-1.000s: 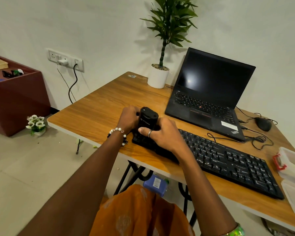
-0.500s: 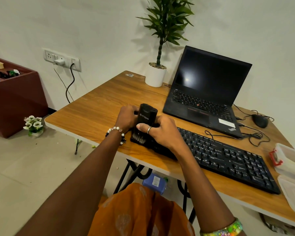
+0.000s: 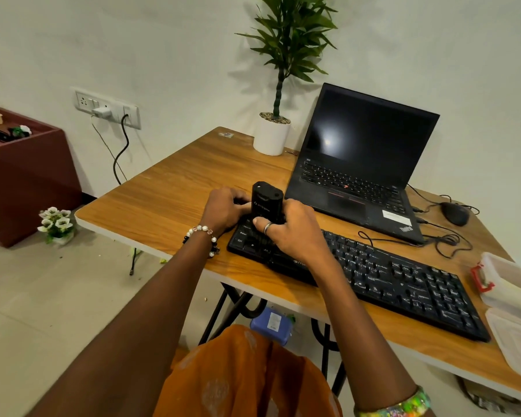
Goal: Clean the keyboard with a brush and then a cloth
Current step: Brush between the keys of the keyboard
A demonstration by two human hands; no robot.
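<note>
While both curled hands grip it, the blocky matte-black brush (image 3: pixel 266 203) stands on the ridged keyboard (image 3: pixel 388 281).

The brush (image 3: pixel 267 203) bristles are hidden behind the right hand (image 3: pixel 292 233), which also covers part of the keyboard (image 3: pixel 403 284). The left hand (image 3: pixel 226 210) fingertips are out of sight behind the brush. Plastic containers (image 3: pixel 515 302) are cut off at the right edge.

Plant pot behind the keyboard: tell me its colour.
The plant pot is plain white, with no pattern. It shows clearly in the head view, the only one.
</note>
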